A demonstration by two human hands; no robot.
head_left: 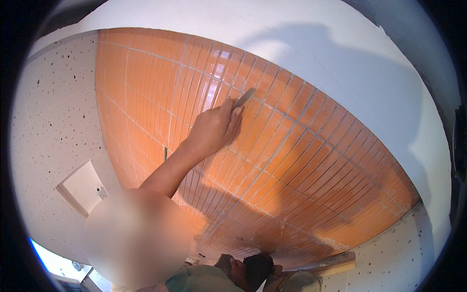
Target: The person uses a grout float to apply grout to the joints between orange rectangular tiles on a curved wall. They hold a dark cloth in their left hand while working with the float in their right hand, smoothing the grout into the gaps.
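My left hand (214,127) is raised against the orange tiled wall (272,146), its fingers closed round a narrow flat metal blade (244,97). The blade's tip lies over the tiles near a grey grout line, pointing up and right. Most of the grip end is hidden by the fingers. At the lower edge, in shadow, my right hand (238,272) looks curled beside a black object (258,269). What it holds cannot be made out. Thin grey joints run between the slim tiles.
A smooth white surface (311,44) borders the tiles above and right. To the left, a speckled wall (53,107) has a recessed niche (80,187) with a small fitting. A wooden board (338,266) lies low at the right. A blurred patch covers the lower left.
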